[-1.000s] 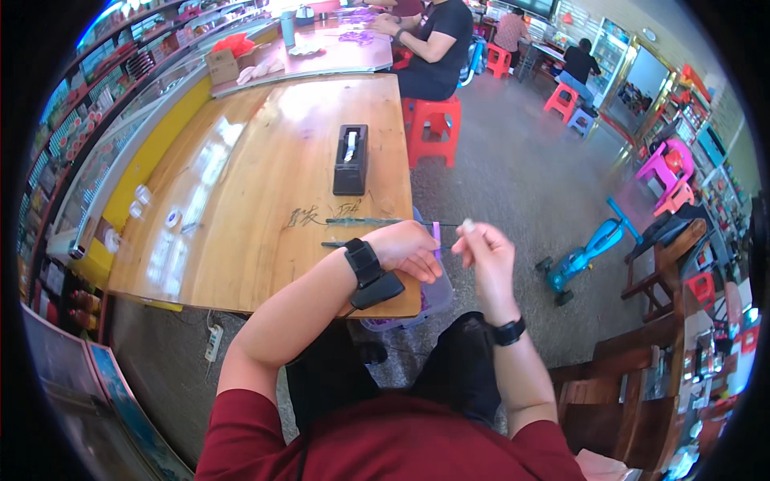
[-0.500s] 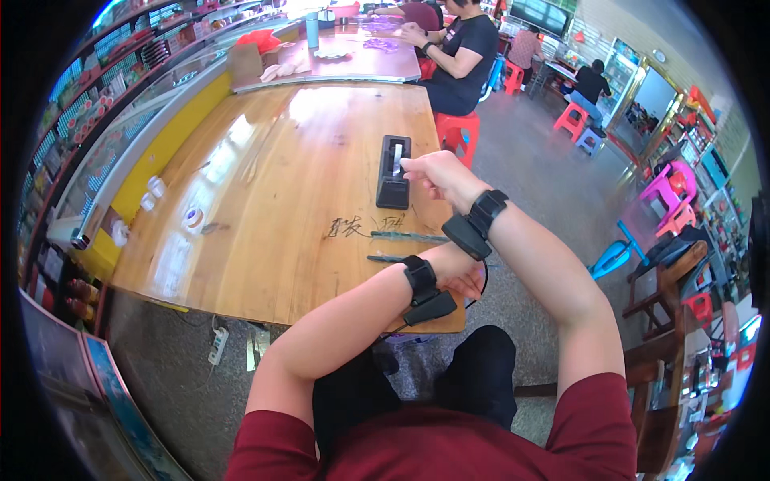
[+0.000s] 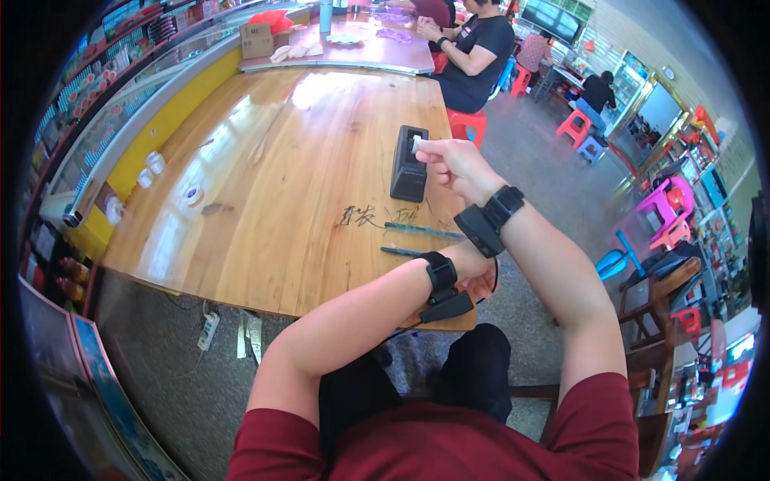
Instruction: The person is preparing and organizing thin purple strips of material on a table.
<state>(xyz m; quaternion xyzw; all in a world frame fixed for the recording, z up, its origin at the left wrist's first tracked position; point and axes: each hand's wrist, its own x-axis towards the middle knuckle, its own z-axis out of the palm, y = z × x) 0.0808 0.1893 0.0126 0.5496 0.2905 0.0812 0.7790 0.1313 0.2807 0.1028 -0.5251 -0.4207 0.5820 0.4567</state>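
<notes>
My right hand (image 3: 457, 166) is closed, thumb and fingertips pinching a pale piece of tape (image 3: 416, 144) at the black tape dispenser (image 3: 410, 175) near the table's right edge. Whether the tape still touches the dispenser is hard to tell. My left hand (image 3: 477, 275) is below the right forearm at the near right corner, its fingers curled; what they hold, if anything, is hidden. Two slim dark green strips (image 3: 423, 231) lie on the wooden table (image 3: 273, 184) between the dispenser and my left wrist. Each wrist wears a black strapped device.
At the table's left lie a small round roll (image 3: 193, 195) and two white cylinders (image 3: 156, 163). Beyond is another table with a cardboard box (image 3: 257, 40) and a blue bottle (image 3: 326, 16). A co-worker (image 3: 473, 56) sits there by a red stool (image 3: 467, 124).
My right hand has drawn slightly away from the dispenser's slot with the tape pinched in its fingertips. The whole view has shifted a little. The left hand stays by the table corner.
</notes>
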